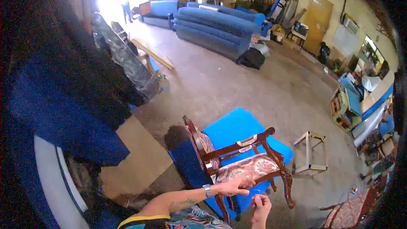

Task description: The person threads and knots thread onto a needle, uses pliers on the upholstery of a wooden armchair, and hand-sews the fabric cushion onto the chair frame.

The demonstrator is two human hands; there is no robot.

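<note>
1. Clock positions are taken from the middle of our view, with 12 at the top edge.
2. At 5 o'clock we have a dark reddish-brown carved wooden armchair with cream and pink-red floral upholstery [250, 167], its seat nearest to our hands.
3. Our left hand [235, 186] reaches in from 6 o'clock, over the near edge of the seat. Its grip looks released, the fingers stretched out; we cannot tell whether they touch the fabric.
4. A silver wristwatch [208, 191] circles our left wrist.
5. Our right hand [261, 208] is just beside it, toward its 4 o'clock side and apart from the chair. Its grip is curled, with thumb and fingers close together; we cannot tell whether anything thin is pinched there.
6. Behind and below the chair lies a bright blue, roughly rectangular flat-topped piece [235, 123]. We cannot make out how all 4 chair legs rest.
7. At 4 o'clock, near the chair, we see a pale wooden open-framed stool base [311, 169]; farther out in that direction is a 2nd piece with dark wood and floral upholstery [345, 214], partly lost at the rim.
8. At 8 o'clock there is a flat tan board [135, 157] on the floor [271, 97].
9. At 12 o'clock, well apart from us, we see long blue upholstered furniture [216, 32], with a black bundle [253, 58] by its near end.
10. At 2 o'clock we see a yellowish-brown door [318, 23] in a cream wall.
</note>
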